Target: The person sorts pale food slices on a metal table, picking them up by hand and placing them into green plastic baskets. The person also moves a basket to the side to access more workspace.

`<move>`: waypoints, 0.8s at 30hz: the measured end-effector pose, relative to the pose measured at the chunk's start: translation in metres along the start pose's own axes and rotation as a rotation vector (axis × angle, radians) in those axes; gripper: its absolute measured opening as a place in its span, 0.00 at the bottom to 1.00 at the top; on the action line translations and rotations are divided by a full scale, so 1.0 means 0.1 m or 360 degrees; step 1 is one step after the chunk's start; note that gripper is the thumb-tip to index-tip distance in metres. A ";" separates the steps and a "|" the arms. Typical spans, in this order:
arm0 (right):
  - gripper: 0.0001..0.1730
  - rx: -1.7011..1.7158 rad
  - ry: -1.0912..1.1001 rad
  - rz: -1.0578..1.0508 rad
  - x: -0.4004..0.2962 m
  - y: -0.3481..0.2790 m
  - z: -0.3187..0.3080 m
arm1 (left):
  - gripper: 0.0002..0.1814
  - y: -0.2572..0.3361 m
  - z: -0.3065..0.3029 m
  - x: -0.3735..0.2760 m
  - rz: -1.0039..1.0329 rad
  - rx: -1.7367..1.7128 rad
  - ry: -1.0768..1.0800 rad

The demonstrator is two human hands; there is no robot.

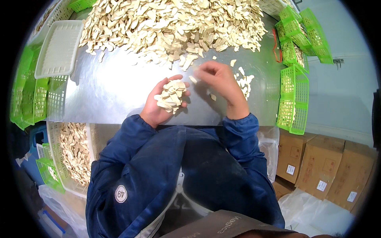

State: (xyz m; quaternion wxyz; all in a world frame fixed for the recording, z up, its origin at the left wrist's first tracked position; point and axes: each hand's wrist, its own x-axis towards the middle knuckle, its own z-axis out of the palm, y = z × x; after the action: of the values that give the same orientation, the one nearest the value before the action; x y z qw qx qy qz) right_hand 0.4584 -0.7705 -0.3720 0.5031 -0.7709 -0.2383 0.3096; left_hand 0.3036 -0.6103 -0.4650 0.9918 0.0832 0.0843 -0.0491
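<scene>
My left hand (pixel 152 107) is palm up above the steel table (pixel 101 101), cupping a small pile of pale dried slices (pixel 171 96). To its right, my right hand (pixel 221 81) is over the table with thumb and fingers drawn together. Motion blurs its fingertips, so whether a slice sits between them cannot be made out. A single slice (pixel 193 79) shows just left of those fingertips. Beyond both hands spreads a large heap of the same slices (pixel 178 29). A smaller cluster of pieces (pixel 246 83) lies right of my right hand, partly hidden behind the wrist.
A white plastic tray (pixel 59 49) rests at the left over green baskets (pixel 40 99). More green baskets (pixel 293 99) line the right edge, near a red cord (pixel 276 46). Below left, a white crate (pixel 53 148) contains slices. Cardboard boxes (pixel 321 166) stand at lower right.
</scene>
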 end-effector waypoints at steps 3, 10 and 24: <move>0.12 0.0153 -0.0263 0.0025 0.01 -0.19 0.10 | 0.27 0.00 0.01 0.01 0.0008 -0.0019 -0.0041; 0.13 -0.0992 0.0391 -0.0709 0.44 0.40 0.22 | 0.27 0.01 -0.02 -0.02 0.0010 -0.0019 -0.0029; 0.13 -0.0161 0.0433 -0.0053 0.11 0.32 -0.05 | 0.25 0.00 -0.02 -0.01 -0.0004 -0.0054 -0.0002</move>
State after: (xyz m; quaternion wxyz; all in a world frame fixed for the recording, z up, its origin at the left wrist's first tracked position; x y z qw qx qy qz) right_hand 0.4717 -0.7783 -0.4024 0.4964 -0.8260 -0.1958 0.1816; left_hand 0.3025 -0.6098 -0.4667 0.9930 0.0661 0.0846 -0.0491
